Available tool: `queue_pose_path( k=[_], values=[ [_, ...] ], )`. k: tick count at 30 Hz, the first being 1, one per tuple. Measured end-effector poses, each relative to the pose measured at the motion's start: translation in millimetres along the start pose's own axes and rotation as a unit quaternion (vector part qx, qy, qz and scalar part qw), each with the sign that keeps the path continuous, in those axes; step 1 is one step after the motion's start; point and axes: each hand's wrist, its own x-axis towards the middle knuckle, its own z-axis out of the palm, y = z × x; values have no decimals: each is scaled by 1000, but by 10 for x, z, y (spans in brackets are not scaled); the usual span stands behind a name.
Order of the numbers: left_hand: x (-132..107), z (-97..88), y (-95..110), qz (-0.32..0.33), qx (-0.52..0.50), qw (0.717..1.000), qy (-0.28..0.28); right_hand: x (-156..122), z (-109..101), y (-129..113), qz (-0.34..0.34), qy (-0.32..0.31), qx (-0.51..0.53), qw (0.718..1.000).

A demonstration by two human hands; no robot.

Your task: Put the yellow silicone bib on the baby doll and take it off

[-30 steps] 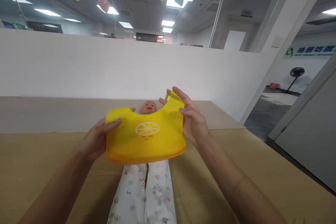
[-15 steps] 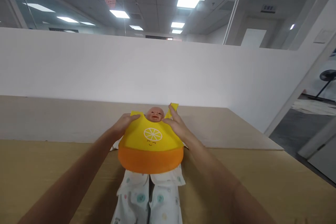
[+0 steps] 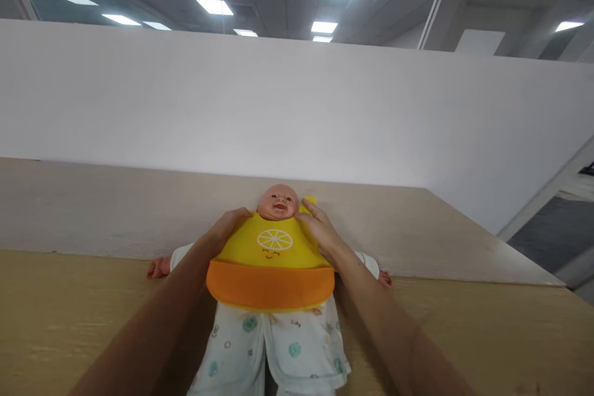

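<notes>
A baby doll (image 3: 278, 199) lies on its back, its head away from me and its arms stretched out sideways. Over its chest is a yellow bib (image 3: 241, 246) with a white citrus-slice print and an orange pocket (image 3: 270, 288) along the bottom. My left hand (image 3: 228, 227) grips the bib's upper left corner beside the doll's neck. At the other side of the neck, my right hand (image 3: 320, 227) holds the upper right corner, with a yellow strap end sticking up past its fingers. White patterned clothes (image 3: 297, 346) cover the doll's body and legs below the bib.
The doll lies on a light wooden surface (image 3: 464, 328) with a paler raised strip (image 3: 116, 210) behind it. Beyond stands a white wall (image 3: 223, 105) with glass above it. At the far right is a door frame (image 3: 547, 192).
Both hands have lowered the bib closer against the doll's chest and neck. The doll's face and outstretched arms show more now. The camera view has tilted down.
</notes>
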Motion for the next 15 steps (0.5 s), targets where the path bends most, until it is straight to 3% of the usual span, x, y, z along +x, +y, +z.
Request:
queue_pose_path(
  k=[5,11,15],
  values=[
    [97,-47,-71,-16,-91,990,-106,48,-7,69,77,3,167,983],
    [135,-55,-154,50,-157,977,-133,41,-76,149,63,40,227,971],
    [84,-38,-156,71,-184,963,-185,44,-101,144,71,41,239,968]
  ],
)
